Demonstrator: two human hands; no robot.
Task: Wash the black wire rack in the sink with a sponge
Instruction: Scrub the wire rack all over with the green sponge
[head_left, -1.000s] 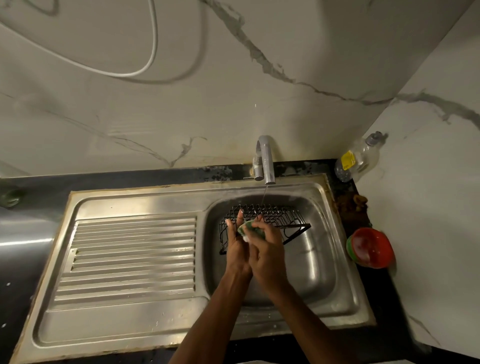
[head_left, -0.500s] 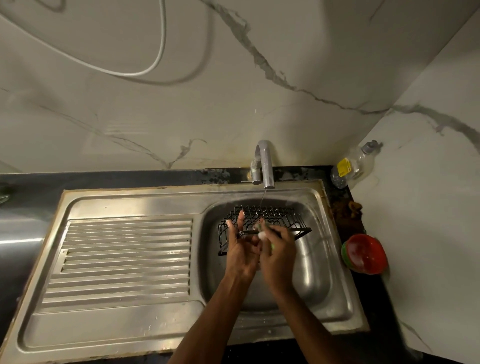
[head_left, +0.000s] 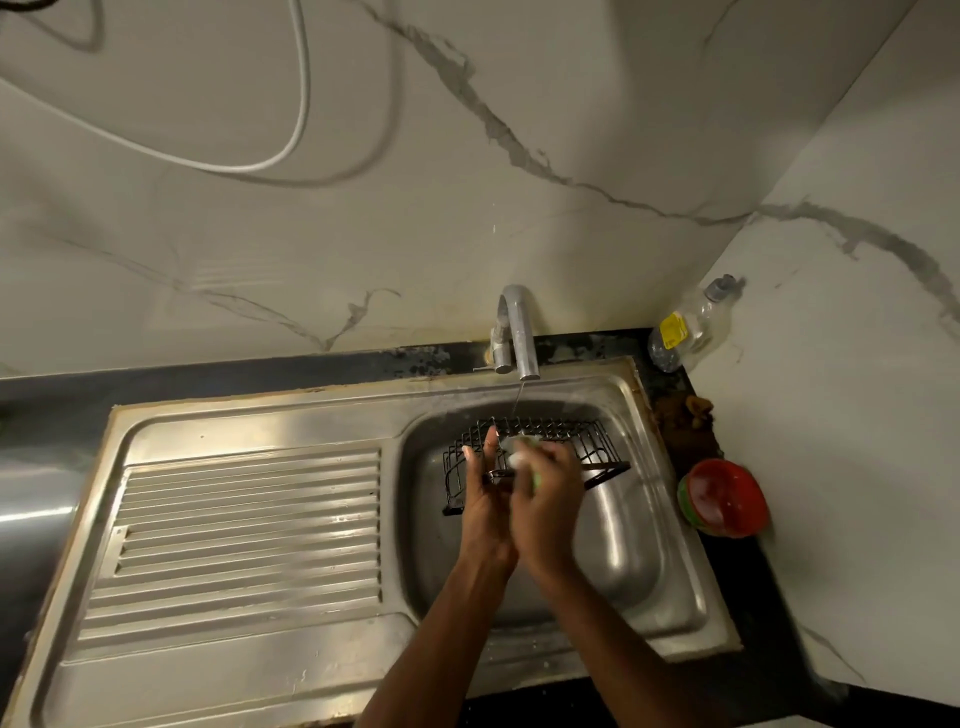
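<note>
The rack (head_left: 582, 447) sits in the sink (head_left: 613, 545) basin, right of centre frame, directly below the tap (head_left: 519, 332), from which a thin stream runs. The left hand (head_left: 485, 499) grips the rack's near rim, with one finger extended upward along the wires. The right hand (head_left: 545, 499) curls around the sponge (head_left: 522, 457), pressing it to the rack. A bottle (head_left: 685, 327) and a red bowl (head_left: 724, 496) stand at the right.
</note>
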